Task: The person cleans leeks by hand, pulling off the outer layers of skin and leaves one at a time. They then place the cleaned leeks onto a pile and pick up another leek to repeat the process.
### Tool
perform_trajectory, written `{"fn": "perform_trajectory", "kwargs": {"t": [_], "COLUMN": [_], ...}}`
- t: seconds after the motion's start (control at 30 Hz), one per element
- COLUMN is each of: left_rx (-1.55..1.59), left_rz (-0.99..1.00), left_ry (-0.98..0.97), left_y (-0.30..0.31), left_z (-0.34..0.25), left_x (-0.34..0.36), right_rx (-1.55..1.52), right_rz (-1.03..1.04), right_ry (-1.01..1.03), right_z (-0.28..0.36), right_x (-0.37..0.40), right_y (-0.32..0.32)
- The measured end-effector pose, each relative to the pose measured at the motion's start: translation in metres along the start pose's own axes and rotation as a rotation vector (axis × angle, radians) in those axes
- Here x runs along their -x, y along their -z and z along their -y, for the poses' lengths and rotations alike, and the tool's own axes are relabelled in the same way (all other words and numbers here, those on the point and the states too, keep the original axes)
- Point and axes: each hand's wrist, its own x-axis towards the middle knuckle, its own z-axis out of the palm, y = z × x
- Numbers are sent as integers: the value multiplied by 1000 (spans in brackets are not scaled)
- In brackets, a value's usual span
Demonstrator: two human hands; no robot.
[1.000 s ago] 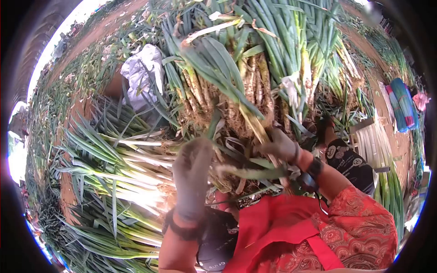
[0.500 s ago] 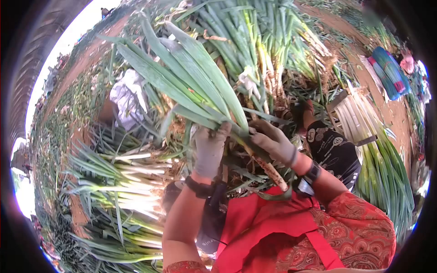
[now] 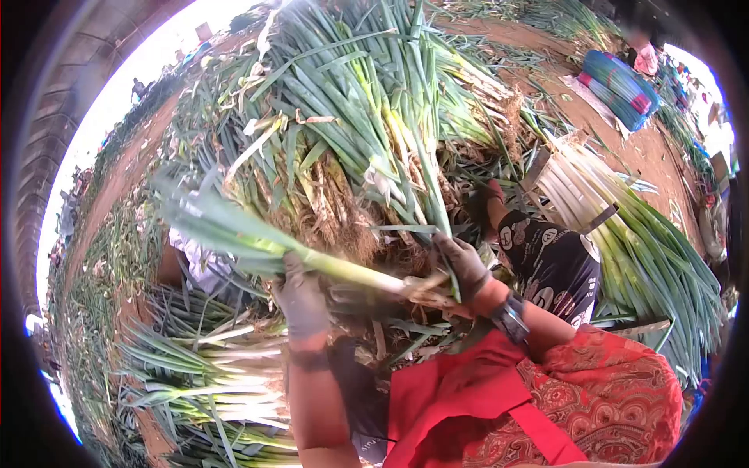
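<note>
A large leek lies across in front of me, its green leaves fanned out to the left and its white stem to the right. My left hand, in a pale glove and blurred by motion, is closed round the lower part of its leaves. Near the root end, my right hand, also gloved, has its fingers closed on a long green leaf beside the stem. Brown peelings hang at the root end.
Unpeeled leeks are heaped ahead. Cleaned leeks lie in rows at the left. More leeks rest in a wooden rack at the right. A white bag is at the left, a blue bundle at the upper right.
The leek has turned more level, and its white stem now shows. My left hand has moved left and down. My right hand now pulls a leaf away from the stem.
</note>
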Motion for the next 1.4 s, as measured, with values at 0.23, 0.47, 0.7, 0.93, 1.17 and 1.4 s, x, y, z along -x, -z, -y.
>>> {"fn": "perform_trajectory", "kwargs": {"t": [0.23, 0.47, 0.7, 0.93, 1.17, 1.4], "left_rx": [347, 29, 222, 234, 22, -724], "left_rz": [-27, 65, -55, -20, -84, -20], "left_ry": [-82, -198, -64, -87, -209, -728], "left_y": [41, 5, -19, -24, -40, -56], "left_z": [27, 31, 16, 38, 46, 44], "left_x": [-22, -18, -15, -31, -29, 0], "right_rx": [1589, 785, 233, 889, 473, 982], "right_rz": [-269, 817, 681, 417, 341, 102], "right_ry": [402, 58, -312, 257, 140, 587], "right_z": [2, -5, -28, -26, -29, -14], "right_x": [-11, 5, 38, 40, 38, 45], "right_y": [109, 16, 3, 5, 19, 15]}}
